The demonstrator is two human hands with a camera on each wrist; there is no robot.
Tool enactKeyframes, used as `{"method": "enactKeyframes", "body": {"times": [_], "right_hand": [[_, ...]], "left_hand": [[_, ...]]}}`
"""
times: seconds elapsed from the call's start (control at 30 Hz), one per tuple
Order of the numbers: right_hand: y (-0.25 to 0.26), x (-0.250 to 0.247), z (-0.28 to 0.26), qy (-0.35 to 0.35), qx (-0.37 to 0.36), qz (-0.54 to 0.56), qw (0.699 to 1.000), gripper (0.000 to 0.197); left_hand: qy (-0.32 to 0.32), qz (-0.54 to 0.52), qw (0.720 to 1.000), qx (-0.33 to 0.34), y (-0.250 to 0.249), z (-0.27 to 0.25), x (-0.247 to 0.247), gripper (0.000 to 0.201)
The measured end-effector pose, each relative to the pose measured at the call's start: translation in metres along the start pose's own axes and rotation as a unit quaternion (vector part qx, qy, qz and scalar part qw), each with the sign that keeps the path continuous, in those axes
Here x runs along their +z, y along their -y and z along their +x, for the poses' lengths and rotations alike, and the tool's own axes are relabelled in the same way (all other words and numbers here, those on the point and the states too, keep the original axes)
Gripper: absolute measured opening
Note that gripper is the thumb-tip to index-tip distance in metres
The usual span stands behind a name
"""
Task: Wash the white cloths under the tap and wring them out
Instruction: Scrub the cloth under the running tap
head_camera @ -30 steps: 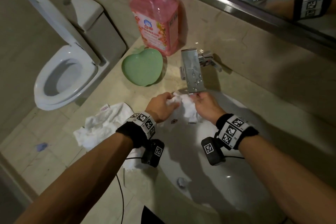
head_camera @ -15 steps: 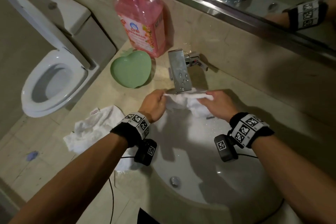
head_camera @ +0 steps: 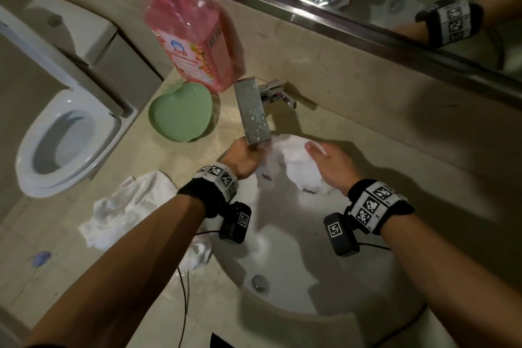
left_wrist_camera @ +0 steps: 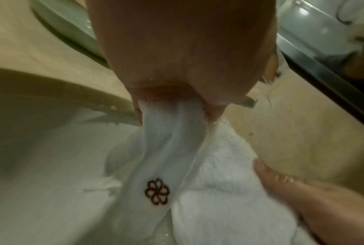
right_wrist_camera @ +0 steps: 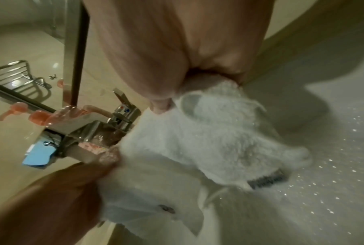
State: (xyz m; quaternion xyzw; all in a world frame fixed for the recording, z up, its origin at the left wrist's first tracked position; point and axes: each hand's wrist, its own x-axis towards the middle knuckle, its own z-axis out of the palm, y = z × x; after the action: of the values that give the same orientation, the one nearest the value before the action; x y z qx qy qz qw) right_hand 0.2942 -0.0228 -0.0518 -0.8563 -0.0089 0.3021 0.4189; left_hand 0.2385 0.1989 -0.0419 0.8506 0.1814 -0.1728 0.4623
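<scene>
Your left hand [head_camera: 243,159] grips cloth [head_camera: 293,161] end under tap [head_camera: 254,116], fingers clamped. Right hand [head_camera: 329,165] pinches opposite end. Cloth spans hand to hand over sink [head_camera: 296,263], long axis left-right, both equally near. Second cloth [head_camera: 127,206] on counter, nearer your left.

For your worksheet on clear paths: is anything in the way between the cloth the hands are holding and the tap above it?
Nothing visible is. The left hand and right hand hold the cloth stretched over the sink, directly below the tap, with only open air between spout and cloth.
</scene>
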Motion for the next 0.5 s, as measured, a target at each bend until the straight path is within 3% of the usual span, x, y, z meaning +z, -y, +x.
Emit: {"method": "enactKeyframes", "body": {"times": [0.1,0.27,0.4,0.5], "right_hand": [[-0.006,0.007,0.003,0.015,-0.021,-0.039,0.999,0.053],[-0.009,0.024,0.007,0.054,-0.08,-0.095,0.991,0.024],[-0.003,0.03,0.01,0.061,-0.044,-0.103,0.992,0.047],[0.01,0.044,0.012,0.079,-0.013,0.001,0.997,0.054]], "left_hand": [[0.021,-0.078,0.996,0.035,0.004,-0.017,-0.015,0.018],[-0.058,-0.08,0.991,0.093,0.014,-0.024,-0.036,0.027],[-0.068,0.001,0.993,0.094,0.023,-0.033,-0.052,0.026],[-0.069,0.098,0.989,0.083,0.032,-0.04,-0.06,0.03]]}}
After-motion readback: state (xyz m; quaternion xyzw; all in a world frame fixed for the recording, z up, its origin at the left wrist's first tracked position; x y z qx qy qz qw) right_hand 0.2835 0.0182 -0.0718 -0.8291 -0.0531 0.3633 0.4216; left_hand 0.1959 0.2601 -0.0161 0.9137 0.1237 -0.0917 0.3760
